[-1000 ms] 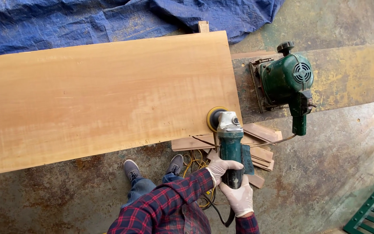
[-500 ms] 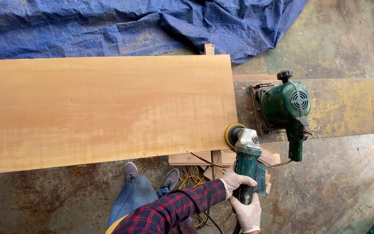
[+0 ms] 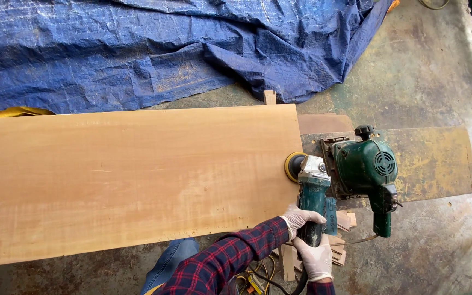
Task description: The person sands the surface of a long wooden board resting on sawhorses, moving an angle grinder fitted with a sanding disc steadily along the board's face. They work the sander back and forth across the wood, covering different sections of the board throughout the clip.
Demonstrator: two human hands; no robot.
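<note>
A long pale wooden board [image 3: 132, 175] lies across the view. Both my white-gloved hands grip a green and grey angle sander [image 3: 313, 191] at the board's right end. My left hand [image 3: 300, 218], in a red plaid sleeve, wraps the tool's body. My right hand [image 3: 316, 260] holds the rear of the handle, just behind the left. The sander's yellow disc [image 3: 292, 166] presses against the board's right end edge, about midway along it.
A green electric planer [image 3: 364, 169] rests on a worn plank [image 3: 438, 158] right of the sander. Small wood offcuts [image 3: 341, 240] and cables [image 3: 258, 273] lie on the concrete floor near my feet. A crumpled blue tarpaulin [image 3: 165, 49] covers the ground behind the board.
The sander's disc has travelled from the board's near right corner up along the end edge. My view has shifted downward, showing more tarpaulin.
</note>
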